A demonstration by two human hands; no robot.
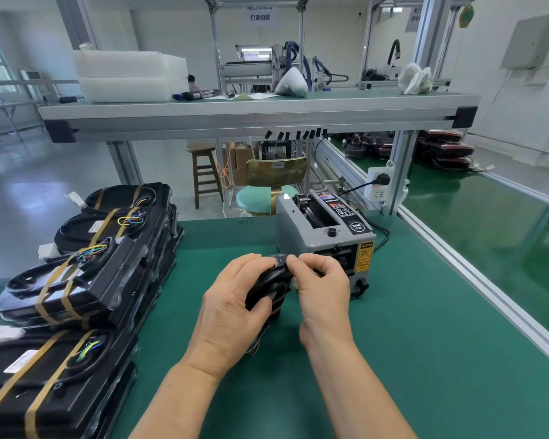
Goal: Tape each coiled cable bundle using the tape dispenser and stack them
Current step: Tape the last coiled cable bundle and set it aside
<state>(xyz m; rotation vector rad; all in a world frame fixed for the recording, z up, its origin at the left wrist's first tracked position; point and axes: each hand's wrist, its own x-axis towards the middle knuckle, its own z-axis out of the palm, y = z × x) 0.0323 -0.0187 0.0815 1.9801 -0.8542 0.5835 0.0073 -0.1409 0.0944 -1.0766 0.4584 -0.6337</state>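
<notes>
A green bench [409, 359] is filling the foreground of a factory hall. Above its middle, just in front of the grey tape dispenser [324, 229], the left hand [232, 312] is curling its fingers round a black cable bundle [268, 282], while the right hand [322, 289] is pinching the bundle's top edge. Stacks of taped black trays [86, 280] are sitting at the left.

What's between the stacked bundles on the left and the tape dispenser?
Head view: only bare green mat between stacked bundles and tape dispenser; left hand and right hand hold a cable bundle nearer the camera.
</notes>
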